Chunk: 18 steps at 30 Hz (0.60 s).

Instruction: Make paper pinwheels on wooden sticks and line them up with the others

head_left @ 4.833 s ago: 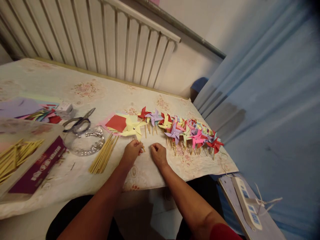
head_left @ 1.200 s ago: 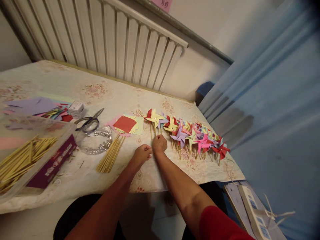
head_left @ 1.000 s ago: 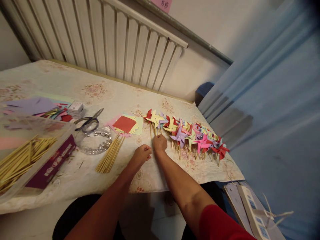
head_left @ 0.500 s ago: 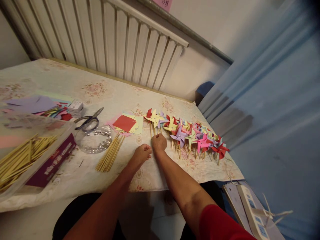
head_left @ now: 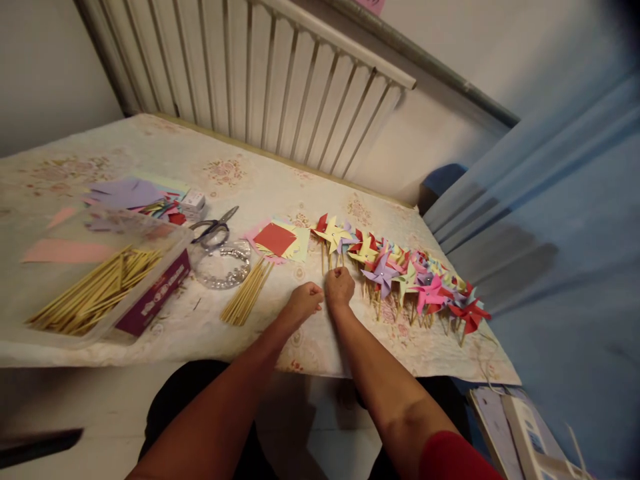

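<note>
Pinching the yellow pinwheel (head_left: 334,235) from below with the right hand (head_left: 341,287), mid-frame — curling the left hand (head_left: 305,302) just beside it, cannot tell if gripping anything.

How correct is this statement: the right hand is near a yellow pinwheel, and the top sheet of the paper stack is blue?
The colour is wrong: the top sheet of the paper stack is red in the head view. The right hand is near a yellow pinwheel.

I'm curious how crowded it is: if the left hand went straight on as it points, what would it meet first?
The left hand would probably meet the right hand first, though depth is unclear.
</note>
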Available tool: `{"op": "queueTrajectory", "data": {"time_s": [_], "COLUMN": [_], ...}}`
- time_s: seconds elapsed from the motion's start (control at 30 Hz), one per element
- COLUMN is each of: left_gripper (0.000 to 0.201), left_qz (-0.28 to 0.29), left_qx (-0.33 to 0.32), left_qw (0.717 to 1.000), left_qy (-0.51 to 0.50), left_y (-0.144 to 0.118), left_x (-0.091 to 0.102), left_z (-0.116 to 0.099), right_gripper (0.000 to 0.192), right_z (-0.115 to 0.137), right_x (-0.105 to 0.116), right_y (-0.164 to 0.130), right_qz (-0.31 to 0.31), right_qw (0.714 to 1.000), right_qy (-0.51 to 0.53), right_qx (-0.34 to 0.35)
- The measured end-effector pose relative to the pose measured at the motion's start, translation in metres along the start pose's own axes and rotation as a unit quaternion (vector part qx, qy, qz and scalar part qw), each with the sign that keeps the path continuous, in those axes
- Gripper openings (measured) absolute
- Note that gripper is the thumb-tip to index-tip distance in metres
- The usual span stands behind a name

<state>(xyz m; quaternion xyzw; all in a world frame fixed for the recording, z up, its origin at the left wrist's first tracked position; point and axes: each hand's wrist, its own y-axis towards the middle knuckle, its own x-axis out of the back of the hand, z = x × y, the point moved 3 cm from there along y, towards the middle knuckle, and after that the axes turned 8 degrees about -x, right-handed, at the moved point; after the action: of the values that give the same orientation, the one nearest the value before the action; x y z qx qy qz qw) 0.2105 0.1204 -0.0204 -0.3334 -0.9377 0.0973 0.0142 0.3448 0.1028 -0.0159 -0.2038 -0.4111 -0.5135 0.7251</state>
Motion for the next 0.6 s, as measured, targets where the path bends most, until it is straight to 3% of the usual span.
{"op": "queueTrajectory", "data": {"time_s": [0.27,0.6], "left_gripper": [0.006,0.007], "left_qz": [-0.003,-0.034], "left_qx": [0.015,0.003], "left_qw": [1.0,0.999], "left_qy": [0.001,0.008], "left_y": [-0.006,-0.013], "left_x": [0.006,0.027], "left_z": [-0.006,-0.004], "right_gripper": [0.021,0.017], "right_z": [-0.006,-0.008], "right_x": [0.0,0.0], "right_y": [-0.002,-0.001], "right_qz": [-0.031,-0.069], "right_qw": [0.998,0.993], "right_qy": [0.044,0.089], "right_qx": [0.017,0.025]}}
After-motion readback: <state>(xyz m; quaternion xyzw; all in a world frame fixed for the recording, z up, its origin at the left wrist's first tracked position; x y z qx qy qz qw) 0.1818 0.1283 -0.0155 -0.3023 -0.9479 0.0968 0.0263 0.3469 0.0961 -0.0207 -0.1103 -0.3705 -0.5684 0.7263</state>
